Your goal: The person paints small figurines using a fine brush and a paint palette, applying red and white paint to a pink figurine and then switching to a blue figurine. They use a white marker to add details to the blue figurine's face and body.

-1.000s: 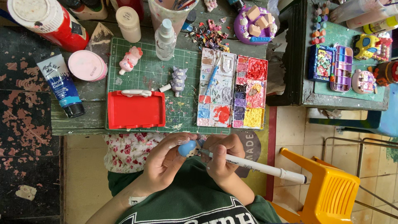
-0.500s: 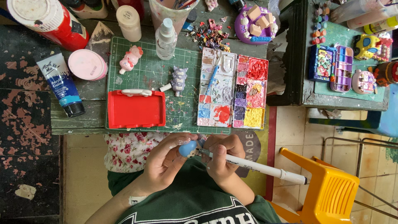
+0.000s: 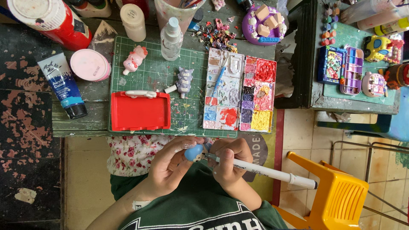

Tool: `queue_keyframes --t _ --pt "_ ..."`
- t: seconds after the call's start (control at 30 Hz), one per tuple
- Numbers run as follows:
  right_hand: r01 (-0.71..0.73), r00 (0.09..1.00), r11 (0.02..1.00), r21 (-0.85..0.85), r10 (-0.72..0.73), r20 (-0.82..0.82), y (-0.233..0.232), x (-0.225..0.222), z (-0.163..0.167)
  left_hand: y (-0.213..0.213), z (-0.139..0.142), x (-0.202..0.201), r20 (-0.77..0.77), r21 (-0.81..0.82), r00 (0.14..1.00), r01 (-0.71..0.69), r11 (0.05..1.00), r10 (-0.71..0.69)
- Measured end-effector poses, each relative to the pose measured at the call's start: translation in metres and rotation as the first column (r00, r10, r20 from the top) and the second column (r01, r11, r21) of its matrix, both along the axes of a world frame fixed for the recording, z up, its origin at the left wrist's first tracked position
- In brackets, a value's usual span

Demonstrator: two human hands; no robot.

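Note:
My left hand (image 3: 170,166) holds a small blue figurine (image 3: 194,152) close to my chest, below the table edge. My right hand (image 3: 228,164) grips a long white pen (image 3: 264,171), its tip touching the figurine and its capped end pointing right toward the yellow stool. Just above both hands lies the green cutting mat (image 3: 157,76) with a red tray (image 3: 140,111), a pink figurine (image 3: 134,59) and a grey figurine (image 3: 184,81) on it.
Two paint palettes (image 3: 240,96) sit right of the mat, a blue brush on one. A spray bottle (image 3: 171,39), paint tube (image 3: 61,87), pink lid (image 3: 88,64) and red can (image 3: 53,21) crowd the table. A yellow stool (image 3: 336,196) stands right; a side table holds small toys (image 3: 353,64).

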State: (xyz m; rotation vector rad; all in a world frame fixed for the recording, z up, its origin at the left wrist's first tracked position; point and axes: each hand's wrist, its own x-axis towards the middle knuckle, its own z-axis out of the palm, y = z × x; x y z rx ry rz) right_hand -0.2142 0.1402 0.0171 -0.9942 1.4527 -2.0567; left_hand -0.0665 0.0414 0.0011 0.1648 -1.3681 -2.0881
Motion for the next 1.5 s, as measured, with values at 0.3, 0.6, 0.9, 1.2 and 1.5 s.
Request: queue_keyframes --t 0.3,0.6,0.9,1.2,1.5 --pt "-0.008 1.000 1.000 0.007 0.009 -0.030 -0.0011 -0.0009 0.0024 -0.0008 -0.0001 0.0013 0.009 -0.009 1.000 0.007 1.000 -0.007" --pt "0.004 0.999 1.000 -0.015 -0.004 -0.032 -0.0029 0.0000 0.0032 -0.0010 0.0002 0.0009 0.011 -0.014 1.000 0.008 1.000 -0.008" --pt "0.013 0.998 1.000 -0.018 -0.014 -0.063 -0.0016 -0.0015 0.0005 0.0004 -0.0007 0.0020 0.034 0.000 0.999 0.011 1.000 -0.011" --pt "0.034 0.999 0.998 -0.059 -0.032 0.022 -0.0029 0.0023 -0.0006 0.0015 -0.0021 0.0018 0.014 -0.011 1.000 -0.011 1.000 0.011" --pt "0.012 0.991 0.998 -0.067 -0.021 -0.130 -0.0067 0.0004 0.0064 0.0026 -0.0018 0.0021 0.032 -0.020 0.999 -0.025 0.999 0.026"
